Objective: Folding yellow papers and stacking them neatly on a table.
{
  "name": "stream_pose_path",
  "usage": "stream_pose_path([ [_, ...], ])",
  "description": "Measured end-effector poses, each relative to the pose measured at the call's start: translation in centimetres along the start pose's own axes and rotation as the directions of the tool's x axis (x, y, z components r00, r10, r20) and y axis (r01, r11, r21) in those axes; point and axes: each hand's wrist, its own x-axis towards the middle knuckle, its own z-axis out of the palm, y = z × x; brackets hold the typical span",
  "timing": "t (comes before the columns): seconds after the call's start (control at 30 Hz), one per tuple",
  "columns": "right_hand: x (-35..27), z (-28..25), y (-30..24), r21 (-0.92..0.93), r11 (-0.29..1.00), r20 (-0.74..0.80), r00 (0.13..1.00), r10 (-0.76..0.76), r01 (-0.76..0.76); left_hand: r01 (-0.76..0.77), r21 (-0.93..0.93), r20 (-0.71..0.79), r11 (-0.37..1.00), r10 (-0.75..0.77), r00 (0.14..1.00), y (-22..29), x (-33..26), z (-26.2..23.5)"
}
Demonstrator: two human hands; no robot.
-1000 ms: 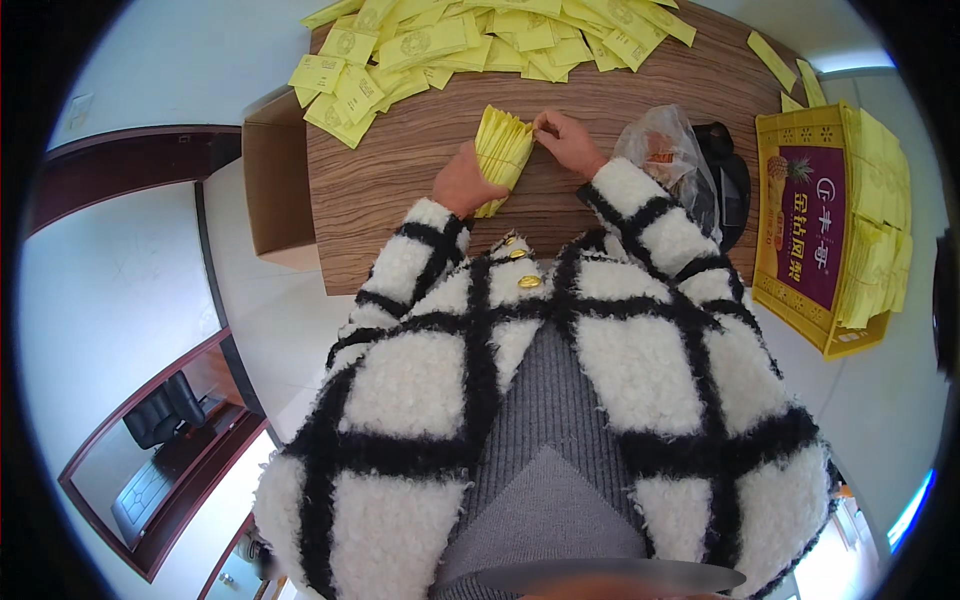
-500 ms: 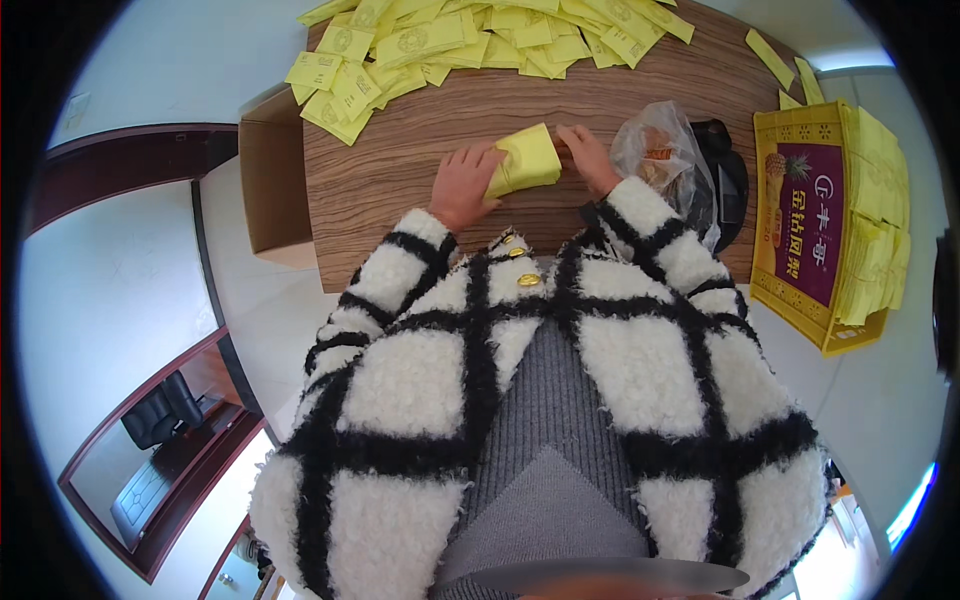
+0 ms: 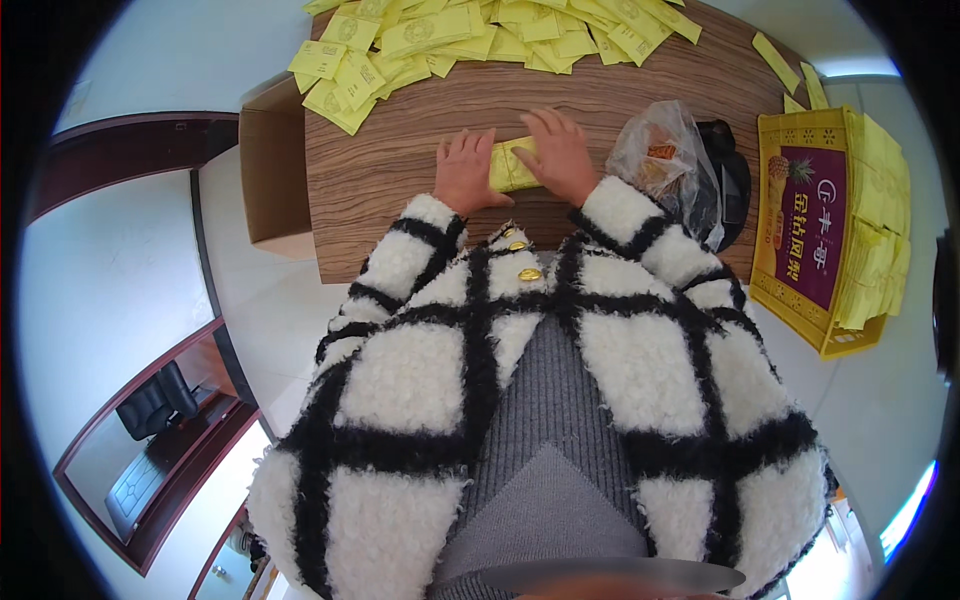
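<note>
A bundle of yellow paper packets [image 3: 513,166] lies on the wood-grain table close to my coat, with a thin line, maybe a band, across its top. My left hand [image 3: 465,172] holds the bundle's left end, its thumb along the near side and its fingers pointing away from me. Over the right end lies my right hand [image 3: 563,158], with the thumb on the top face and the other fingers round the far right side. Both ends of the bundle are partly hidden by the hands.
Many loose yellow packets [image 3: 430,35] are heaped along the table's far side. On the right are a clear plastic bag [image 3: 655,150], a black object [image 3: 733,180] and a yellow crate [image 3: 768,230] filled with packet bundles. A cardboard box [image 3: 270,170] stands at the left edge.
My right hand has moved left and closed over the bundle's right end. The bundle, tilted and raised before, now lies flatter and lower between both hands.
</note>
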Motion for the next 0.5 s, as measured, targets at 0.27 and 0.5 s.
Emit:
stream_pose_path([
  [0.27, -0.2, 1.7, 1.0, -0.097, 0.985, 0.233, 0.965, -0.119, 0.145, 0.065, -0.058, -0.010, 0.996, -0.065, 0.998, 0.5, 0.1, 1.5],
  [0.5, -0.3, 2.1, 1.4, -0.068, 0.980, 0.144, 0.974, -0.177, 0.188, 0.056, -0.104, -0.139, 0.993, -0.070, 0.988, 0.6, -0.1, 2.9],
])
